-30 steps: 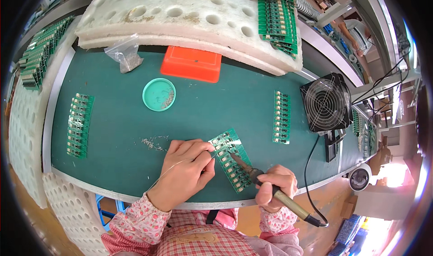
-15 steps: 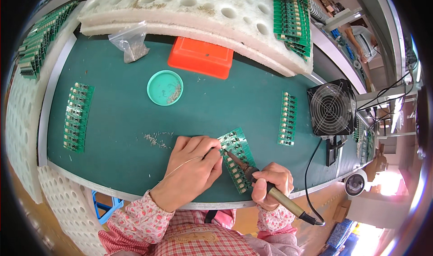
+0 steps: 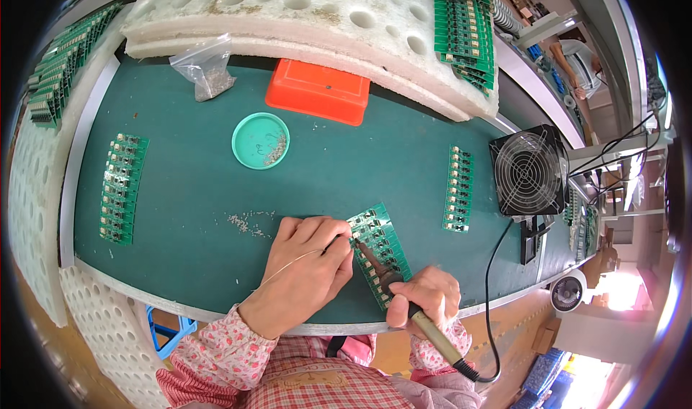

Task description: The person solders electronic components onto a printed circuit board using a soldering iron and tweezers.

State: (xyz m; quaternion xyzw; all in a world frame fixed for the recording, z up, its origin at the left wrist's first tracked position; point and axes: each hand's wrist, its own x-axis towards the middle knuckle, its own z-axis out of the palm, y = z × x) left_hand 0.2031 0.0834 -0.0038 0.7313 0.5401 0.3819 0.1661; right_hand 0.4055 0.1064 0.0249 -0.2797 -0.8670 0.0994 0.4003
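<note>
A green circuit board (image 3: 382,242) with rows of small parts lies slanted near the front of the table. My left hand (image 3: 306,268) is closed at its upper left edge, fingers pinching a thin solder wire (image 3: 297,259) that runs back over the hand. A short dark piece also shows between these fingers; its kind is unclear. My right hand (image 3: 429,297) grips a soldering iron (image 3: 440,337), its tip resting on or just over the board close to my left fingertips. Whether the wire touches the tip is hidden.
Tiny parts (image 3: 250,223) lie scattered left of my hands, below a green dish (image 3: 261,141). Beyond are an orange tray (image 3: 317,91), a plastic bag (image 3: 209,73) and white foam (image 3: 288,27). More boards (image 3: 124,189) flank the work; a fan (image 3: 530,171) stands right, near the iron's cord.
My right hand and the iron's handle have shifted a little left and down, while the tip stays by the same part of the board. My left hand has hardly moved.
</note>
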